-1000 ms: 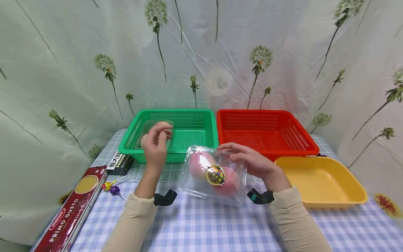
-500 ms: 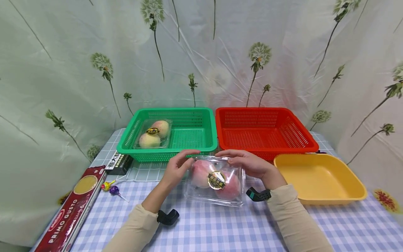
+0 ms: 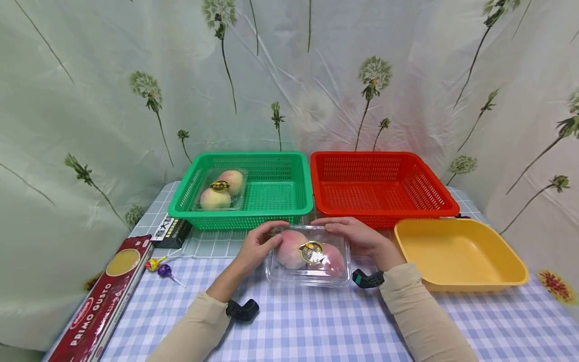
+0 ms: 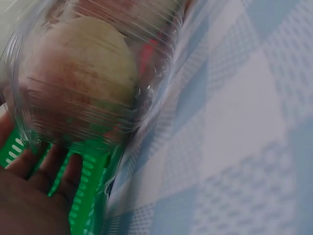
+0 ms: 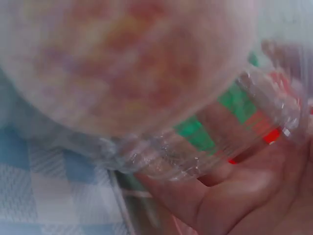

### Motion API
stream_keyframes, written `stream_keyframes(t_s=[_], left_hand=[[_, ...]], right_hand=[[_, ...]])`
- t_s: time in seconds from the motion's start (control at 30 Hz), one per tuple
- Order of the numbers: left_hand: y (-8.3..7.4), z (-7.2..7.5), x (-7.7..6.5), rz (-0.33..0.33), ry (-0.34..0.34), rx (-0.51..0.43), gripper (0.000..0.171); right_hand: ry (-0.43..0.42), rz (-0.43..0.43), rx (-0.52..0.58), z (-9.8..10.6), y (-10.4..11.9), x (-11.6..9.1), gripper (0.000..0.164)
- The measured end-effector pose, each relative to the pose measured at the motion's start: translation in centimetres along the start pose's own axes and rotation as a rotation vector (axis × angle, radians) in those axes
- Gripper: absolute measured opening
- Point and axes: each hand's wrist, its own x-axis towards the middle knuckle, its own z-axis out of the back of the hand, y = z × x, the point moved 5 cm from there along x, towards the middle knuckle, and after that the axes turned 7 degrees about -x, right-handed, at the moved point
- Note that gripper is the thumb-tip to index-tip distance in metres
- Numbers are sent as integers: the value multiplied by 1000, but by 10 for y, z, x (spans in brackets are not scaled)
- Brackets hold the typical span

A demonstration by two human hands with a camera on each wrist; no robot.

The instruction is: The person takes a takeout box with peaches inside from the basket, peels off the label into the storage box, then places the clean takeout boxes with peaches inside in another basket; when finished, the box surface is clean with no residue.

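A clear plastic box of peaches (image 3: 309, 279) is held between both hands in the middle of the head view; two pink peaches and a black-and-gold label show through its lid. My left hand (image 3: 258, 248) grips the far left corner, thumb on the lid. The right hand (image 3: 364, 239) holds the far right corner, with the thumb near the top edge. In the left wrist view a peach (image 4: 80, 78) fills the box's end, and fingers (image 4: 68, 181) lie by its wall. The right wrist view shows the palm (image 5: 254, 196) against the clear plastic.
Behind stands a green basket (image 3: 253, 213) holding another peach box (image 3: 220, 190). A red basket (image 3: 384, 213) is beside it, with a yellow tray (image 3: 461, 251) in front at right. At left lie a red pasta packet (image 3: 104, 301), a black box (image 3: 172, 232) and two lollipops (image 3: 164, 270).
My left hand has come from over the green basket to the box's left corner. The box, tilted before, is now straighter and lies flatter. The right hand has kept its hold.
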Motion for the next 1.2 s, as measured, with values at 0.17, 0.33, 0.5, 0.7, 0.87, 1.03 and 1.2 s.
stream_keyframes(t_s=[0.17, 0.33, 0.5, 0.7, 0.87, 1.03, 1.2], left_hand=[[11, -1, -2, 109, 59, 21, 40], [15, -3, -3, 151, 114, 9, 45], [15, -4, -3, 147, 117, -13, 45], [17, -1, -4, 156, 92, -14, 44], [18, -2, -5, 154, 65, -22, 45], [16, -4, -5, 151, 51, -17, 44], [16, -5, -4, 156, 43, 0, 44]], right_hand=[[-117, -23, -44, 3, -4, 3, 39], [-108, -22, -142, 7, -2, 0, 44], [-71, -47, -317, 17, 1, -10, 53], [-9, -63, -584, 23, 19, -25, 59], [-11, -5, -792, 19, 47, -37, 54], [-128, 77, -894, 8, 77, -46, 40], [-154, 182, -840, -15, 88, -38, 33]])
